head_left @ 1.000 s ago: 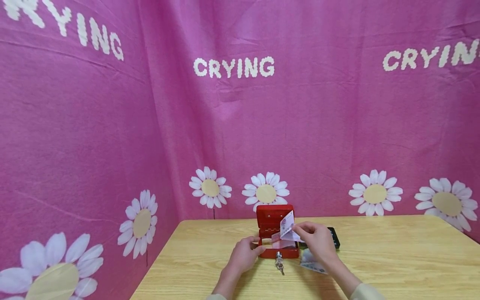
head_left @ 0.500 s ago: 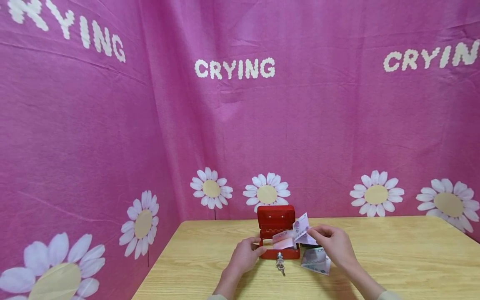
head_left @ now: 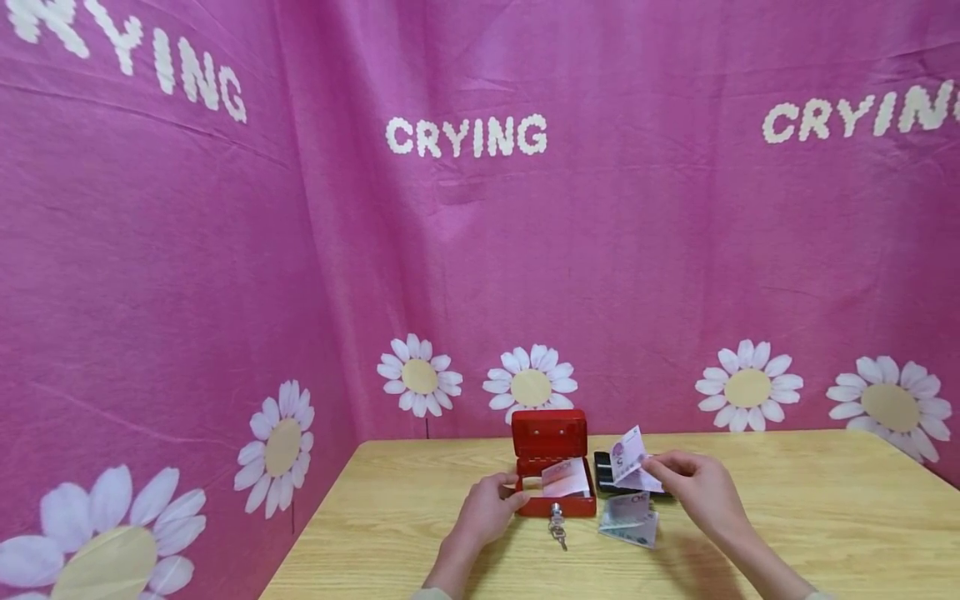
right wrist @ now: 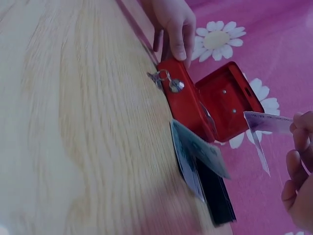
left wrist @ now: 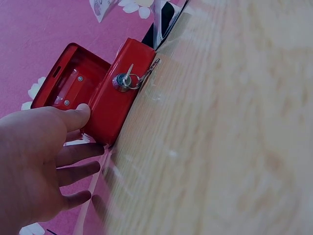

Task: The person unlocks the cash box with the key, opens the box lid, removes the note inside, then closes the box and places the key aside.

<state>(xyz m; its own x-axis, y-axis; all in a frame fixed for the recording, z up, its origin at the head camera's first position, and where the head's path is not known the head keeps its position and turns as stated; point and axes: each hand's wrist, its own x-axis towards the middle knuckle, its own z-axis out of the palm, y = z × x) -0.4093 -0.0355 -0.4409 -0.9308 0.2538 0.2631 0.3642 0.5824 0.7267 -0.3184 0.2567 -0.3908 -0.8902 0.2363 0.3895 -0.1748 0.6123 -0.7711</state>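
My left hand (head_left: pixel 486 512) holds the left end of a small red cash box (head_left: pixel 577 507), thumb at its rim and the other fingers alongside. The lid (head_left: pixel 551 435) stands up, and a pinkish banknote (head_left: pixel 566 477) leans inside. Keys (left wrist: pixel 139 78) hang from the lock at the front. Right of the box, my right hand (head_left: pixel 701 492) pinches a creased purple banknote (right wrist: pixel 266 121) between thumb and index finger, raised above a flat black object (head_left: pixel 603 472). Greenish folded banknotes (right wrist: pixel 198 149) stand partly open on the table in front of that object.
The pale wooden table (head_left: pixel 825 517) carries everything. Its back edge meets a pink curtain (head_left: pixel 637 250) printed with daisies and white lettering, which also hangs along the left side.
My right hand has moved right with the purple banknote, from over the cash box to over the black object. My left hand stays at the box.
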